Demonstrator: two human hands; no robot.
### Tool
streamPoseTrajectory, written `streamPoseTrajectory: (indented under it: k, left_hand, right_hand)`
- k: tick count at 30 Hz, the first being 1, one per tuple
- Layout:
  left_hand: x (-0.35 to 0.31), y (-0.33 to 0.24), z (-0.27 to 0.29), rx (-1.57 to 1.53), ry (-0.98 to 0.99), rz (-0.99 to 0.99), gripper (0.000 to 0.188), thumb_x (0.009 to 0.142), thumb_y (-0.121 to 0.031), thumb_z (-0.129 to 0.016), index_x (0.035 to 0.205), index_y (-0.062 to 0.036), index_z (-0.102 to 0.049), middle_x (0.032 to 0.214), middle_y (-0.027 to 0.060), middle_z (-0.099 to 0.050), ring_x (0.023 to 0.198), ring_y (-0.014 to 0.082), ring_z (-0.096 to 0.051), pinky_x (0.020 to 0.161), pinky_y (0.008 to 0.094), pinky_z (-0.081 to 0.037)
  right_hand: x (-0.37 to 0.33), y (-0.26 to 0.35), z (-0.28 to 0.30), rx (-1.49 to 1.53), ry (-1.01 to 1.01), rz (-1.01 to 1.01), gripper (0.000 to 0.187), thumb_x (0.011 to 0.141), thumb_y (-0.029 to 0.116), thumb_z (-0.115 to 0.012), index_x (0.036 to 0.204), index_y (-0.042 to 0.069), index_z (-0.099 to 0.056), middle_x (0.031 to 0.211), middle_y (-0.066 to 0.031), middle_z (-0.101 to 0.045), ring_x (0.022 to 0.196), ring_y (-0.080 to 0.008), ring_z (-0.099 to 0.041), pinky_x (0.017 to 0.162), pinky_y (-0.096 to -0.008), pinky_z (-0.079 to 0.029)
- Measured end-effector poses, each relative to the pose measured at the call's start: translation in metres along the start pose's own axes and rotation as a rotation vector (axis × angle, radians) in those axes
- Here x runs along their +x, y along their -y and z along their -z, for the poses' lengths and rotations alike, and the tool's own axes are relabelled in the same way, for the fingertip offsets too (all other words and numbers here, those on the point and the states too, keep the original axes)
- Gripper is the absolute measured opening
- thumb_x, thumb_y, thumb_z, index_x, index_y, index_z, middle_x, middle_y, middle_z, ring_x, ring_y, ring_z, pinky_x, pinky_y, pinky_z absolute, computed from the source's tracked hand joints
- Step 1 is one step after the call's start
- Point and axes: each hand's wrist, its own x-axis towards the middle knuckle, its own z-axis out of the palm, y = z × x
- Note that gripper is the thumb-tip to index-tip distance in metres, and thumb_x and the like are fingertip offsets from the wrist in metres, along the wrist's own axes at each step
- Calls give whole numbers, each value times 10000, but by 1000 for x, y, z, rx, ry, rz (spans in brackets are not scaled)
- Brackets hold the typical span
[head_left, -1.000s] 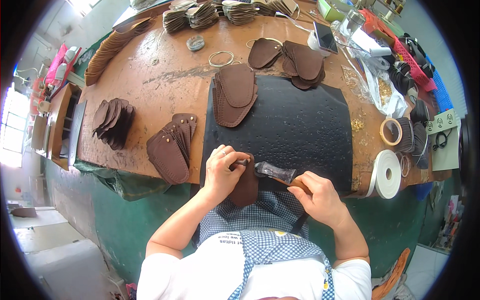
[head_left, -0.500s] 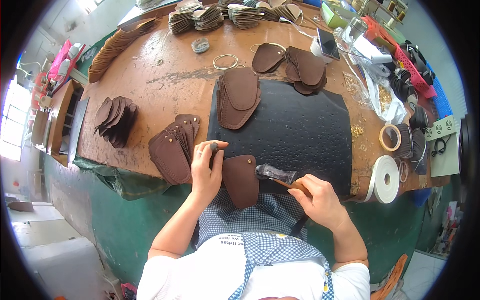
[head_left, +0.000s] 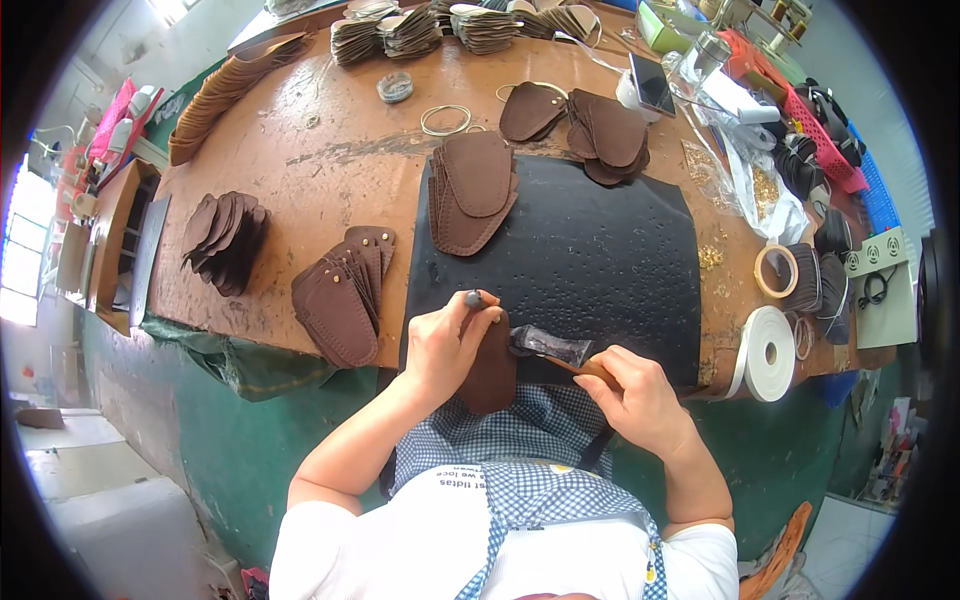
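Observation:
My left hand [head_left: 440, 345] pinches a short, dark metal punch [head_left: 473, 298] above the top edge of a brown leather piece [head_left: 490, 380]. That piece lies at the near edge of a black pitted mat [head_left: 600, 260], its lower end hanging over my checked apron. Part of its upper side is hidden by the hand; a brass stud shows near the punch. In my right hand [head_left: 640, 400] is the wooden handle of a hammer [head_left: 555, 347], whose dark, worn head rests or hovers just right of the leather piece; I cannot tell which.
Fanned leather pieces with brass studs [head_left: 340, 305] lie left of the mat. More leather stacks [head_left: 475, 190] sit on its far part. Beyond are a phone [head_left: 652, 85] and bundled pieces. At right stand a white tape roll [head_left: 768, 352] and loose brass bits [head_left: 711, 258].
My left hand has moved right with the punch, from beside the leather piece to over its top edge. The hammer and my right hand have hardly moved. The view has shifted slightly.

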Motion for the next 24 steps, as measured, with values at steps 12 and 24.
streamPoseTrajectory:
  k: [12,24]
  left_hand:
    - [4,-1,0,126,56,-154,140,944,-87,-698,1068,-29,-669,888,100,-756,730,244,-742,642,304,-577]
    - [-5,3,-9,229,-20,-204,145,911,-114,-729,1014,-27,-677,889,111,-761,777,276,-756,658,338,-604]
  right_hand:
    - [1,-2,2,0,3,-3,210,947,156,-699,936,-47,-644,822,-156,-614,656,-294,-618,595,-358,-476]
    - [13,29,37,-3,-231,240,346,924,-34,-660,1269,-35,-637,968,-175,-702,678,-247,-676,632,-313,-540]
